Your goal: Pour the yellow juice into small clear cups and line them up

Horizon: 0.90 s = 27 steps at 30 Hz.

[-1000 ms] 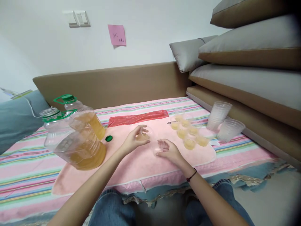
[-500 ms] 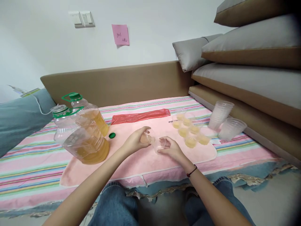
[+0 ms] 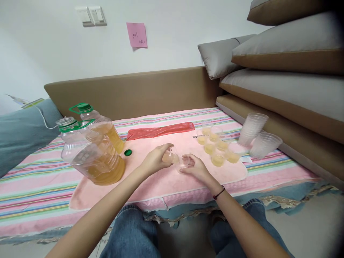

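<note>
Farther over now, one tilted cup [image 3: 170, 157] in left grip [image 3: 157, 159], one clear cup [image 3: 183, 162] in right grip [image 3: 198, 168].

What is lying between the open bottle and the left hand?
A green cap lies on the pink mat between them; the head view shows this.

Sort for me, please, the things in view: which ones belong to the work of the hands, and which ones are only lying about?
Likely part of the work:
left hand's cup
right hand's cup
cups of yellow liquid
stacked cups
open bottle

Seemingly just there:
red plastic
pink note
grey pillow
white cable
</note>
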Each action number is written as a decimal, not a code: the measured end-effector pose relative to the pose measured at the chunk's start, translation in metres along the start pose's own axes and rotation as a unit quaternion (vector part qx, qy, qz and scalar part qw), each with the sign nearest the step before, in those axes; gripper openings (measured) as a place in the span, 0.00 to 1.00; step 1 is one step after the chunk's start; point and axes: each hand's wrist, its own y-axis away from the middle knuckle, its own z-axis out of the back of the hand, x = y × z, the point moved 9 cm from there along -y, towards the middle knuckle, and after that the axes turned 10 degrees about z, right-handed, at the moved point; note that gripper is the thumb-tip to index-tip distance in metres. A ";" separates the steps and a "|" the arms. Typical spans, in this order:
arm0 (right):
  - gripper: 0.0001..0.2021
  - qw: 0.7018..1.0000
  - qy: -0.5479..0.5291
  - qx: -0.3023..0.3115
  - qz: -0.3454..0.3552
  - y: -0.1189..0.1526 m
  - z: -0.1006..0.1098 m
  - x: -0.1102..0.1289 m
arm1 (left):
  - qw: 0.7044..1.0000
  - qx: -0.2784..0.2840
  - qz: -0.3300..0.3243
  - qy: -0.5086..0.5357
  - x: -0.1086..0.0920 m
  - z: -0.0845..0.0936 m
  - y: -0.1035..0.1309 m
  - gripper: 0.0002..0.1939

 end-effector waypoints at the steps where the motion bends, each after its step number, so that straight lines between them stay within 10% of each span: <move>1: 0.28 1.000 -0.001 0.000 0.000 0.000 0.000 0.000 | 1.000 0.000 -0.002 -0.004 0.000 -0.001 0.000 0.33; 27: 0.26 1.000 -0.004 0.005 0.001 0.001 -0.002 0.006 | 0.999 0.024 0.022 0.034 -0.007 0.001 -0.002 0.31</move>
